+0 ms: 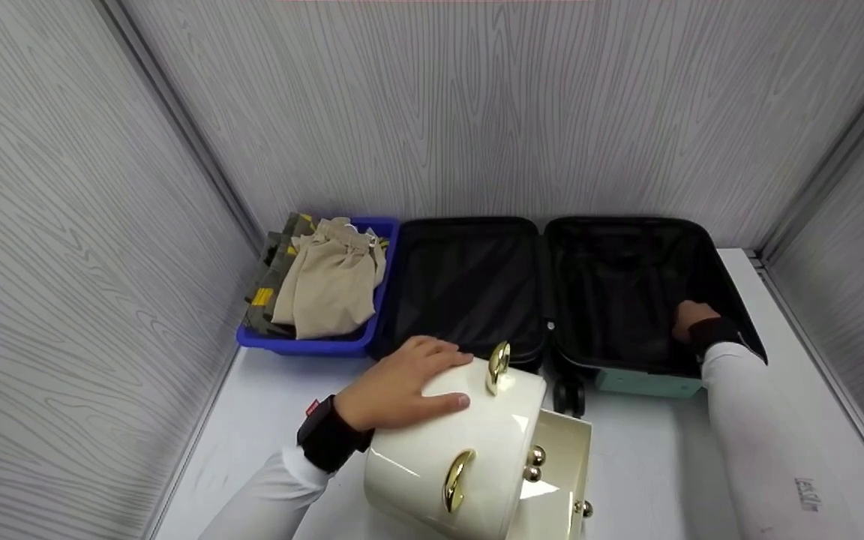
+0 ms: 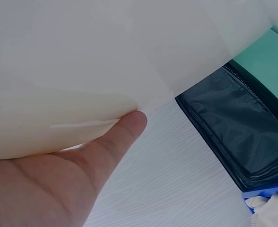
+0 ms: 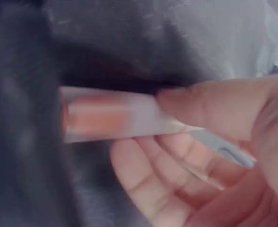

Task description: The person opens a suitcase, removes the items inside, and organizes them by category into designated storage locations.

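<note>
My left hand (image 1: pixel 409 382) lies on a glossy cream box (image 1: pixel 417 457) with gold handles, its fingers spread and extended over the surface. In the left wrist view, the thumb (image 2: pixel 122 135) runs along the box's curved edge. The box stands tilted beside a cream open compartment (image 1: pixel 571 442) with gold ball knobs. My right hand (image 1: pixel 694 319) is down inside the right half of the black-lined suitcase (image 1: pixel 604 285). The right wrist view, blurred, shows it pinching a small clear tube with orange inside (image 3: pixel 99 116) between thumb and fingers, near dark fabric.
The suitcase's left half (image 1: pixel 466 285) lies open beside the right one, its wheel (image 1: pixel 569 396) toward me. A blue basket (image 1: pixel 312 346) at the left holds beige shorts (image 1: pixel 334 285) and patterned grey-green clothing (image 1: pixel 263 304). Grey wood-grain panels (image 1: pixel 462 112) enclose the white table.
</note>
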The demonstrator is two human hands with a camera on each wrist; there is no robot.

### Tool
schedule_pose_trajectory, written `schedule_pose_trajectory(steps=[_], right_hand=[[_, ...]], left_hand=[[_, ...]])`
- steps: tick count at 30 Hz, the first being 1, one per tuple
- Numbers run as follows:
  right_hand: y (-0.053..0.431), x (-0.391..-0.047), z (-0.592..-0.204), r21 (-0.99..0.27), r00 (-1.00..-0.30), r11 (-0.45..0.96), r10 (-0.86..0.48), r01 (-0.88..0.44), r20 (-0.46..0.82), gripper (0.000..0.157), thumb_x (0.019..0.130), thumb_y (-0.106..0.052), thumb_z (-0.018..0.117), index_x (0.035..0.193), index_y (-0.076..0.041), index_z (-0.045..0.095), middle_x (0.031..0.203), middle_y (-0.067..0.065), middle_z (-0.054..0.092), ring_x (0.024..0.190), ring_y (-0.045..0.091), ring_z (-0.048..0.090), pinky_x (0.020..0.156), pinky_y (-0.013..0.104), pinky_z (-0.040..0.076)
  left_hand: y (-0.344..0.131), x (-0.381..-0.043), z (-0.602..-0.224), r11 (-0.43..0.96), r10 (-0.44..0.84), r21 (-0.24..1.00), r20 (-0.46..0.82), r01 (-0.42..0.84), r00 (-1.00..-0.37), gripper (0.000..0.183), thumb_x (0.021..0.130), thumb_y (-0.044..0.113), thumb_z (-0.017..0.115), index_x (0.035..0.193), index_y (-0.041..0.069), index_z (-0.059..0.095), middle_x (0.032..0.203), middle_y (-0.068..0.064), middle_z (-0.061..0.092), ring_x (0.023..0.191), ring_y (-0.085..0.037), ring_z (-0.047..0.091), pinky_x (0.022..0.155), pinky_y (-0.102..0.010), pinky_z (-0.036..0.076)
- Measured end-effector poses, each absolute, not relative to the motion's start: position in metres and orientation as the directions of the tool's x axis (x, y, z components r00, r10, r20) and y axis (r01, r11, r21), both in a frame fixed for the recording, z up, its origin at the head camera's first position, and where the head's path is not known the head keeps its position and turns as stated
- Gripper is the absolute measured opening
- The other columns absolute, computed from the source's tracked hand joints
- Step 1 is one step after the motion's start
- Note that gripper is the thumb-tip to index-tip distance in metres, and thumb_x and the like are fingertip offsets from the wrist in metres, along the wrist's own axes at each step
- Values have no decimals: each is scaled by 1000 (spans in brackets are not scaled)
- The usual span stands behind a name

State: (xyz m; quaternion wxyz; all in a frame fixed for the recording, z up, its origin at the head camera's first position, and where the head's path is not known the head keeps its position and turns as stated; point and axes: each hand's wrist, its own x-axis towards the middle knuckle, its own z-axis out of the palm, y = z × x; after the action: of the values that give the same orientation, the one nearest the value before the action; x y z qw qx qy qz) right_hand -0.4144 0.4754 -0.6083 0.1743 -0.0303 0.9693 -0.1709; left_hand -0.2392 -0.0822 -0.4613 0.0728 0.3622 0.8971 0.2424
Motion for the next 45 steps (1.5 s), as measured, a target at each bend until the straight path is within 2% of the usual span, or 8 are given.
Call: schedule_pose_trajectory(steps=[5,9,17,24,29,35,41,45], right_hand=[[462,-411,-580,-481,-988,877,-75,0,-138,30,99,-7,51,118,15,58,109,40,66,97,56,67,83,63,56],[441,-413,-551,-549,-996,832,-87,-75,4,32,99,-8,60,123,12,52,112,38,63,101,53,64,86,61,52],[382,-374,-509,-647,-938,679,-253,-347,237,16,98,1,73,108,2,61,94,17,72,77,14,64,67,22,50],[340,-317,-502,-669,-817,478,-419,-570,396,27,88,5,86,83,-6,61,78,2,73,65,-1,60,55,16,48],[319,-282,-511,-685,-764,393,-516,-614,388,29,86,1,89,81,-10,63,76,0,75,62,-1,58,51,17,47],[292,-242,-539,-699,-677,269,-614,-663,406,28,90,5,83,82,-9,60,69,4,70,61,-5,55,48,14,46],[269,-211,-560,-721,-716,366,-650,-589,255,27,94,-1,79,81,-13,59,69,-2,69,62,-9,53,50,15,48],[257,-199,-567,-748,-721,404,-679,-526,140,13,97,-5,77,90,-13,68,68,-7,68,61,-11,50,53,15,45]], left_hand=[[-84,-239,-462,617,690,480,51,623,-722,66,104,56,66,155,16,61,153,-13,62,148,-35,50,124,-55,43],[-85,-240,-463,620,685,476,57,623,-726,66,103,56,67,155,15,62,153,-14,62,148,-35,51,124,-55,43],[-83,-239,-464,621,684,488,45,614,-728,66,104,56,66,156,15,61,154,-14,61,149,-37,50,124,-57,43],[-80,-244,-465,620,680,495,49,609,-731,67,103,56,66,155,15,61,154,-14,61,149,-36,50,124,-56,43],[-78,-248,-466,614,684,498,51,612,-727,66,103,55,66,155,15,61,154,-14,61,148,-36,50,125,-55,42],[-77,-249,-467,614,687,493,50,616,-725,67,103,56,66,155,15,61,154,-15,61,148,-37,50,125,-56,42],[-78,-249,-466,617,682,497,50,611,-730,67,103,57,66,156,16,61,155,-15,61,149,-37,50,124,-57,42],[-77,-249,-466,618,680,500,48,606,-732,68,102,58,66,156,17,61,155,-15,60,150,-37,49,124,-58,42]])
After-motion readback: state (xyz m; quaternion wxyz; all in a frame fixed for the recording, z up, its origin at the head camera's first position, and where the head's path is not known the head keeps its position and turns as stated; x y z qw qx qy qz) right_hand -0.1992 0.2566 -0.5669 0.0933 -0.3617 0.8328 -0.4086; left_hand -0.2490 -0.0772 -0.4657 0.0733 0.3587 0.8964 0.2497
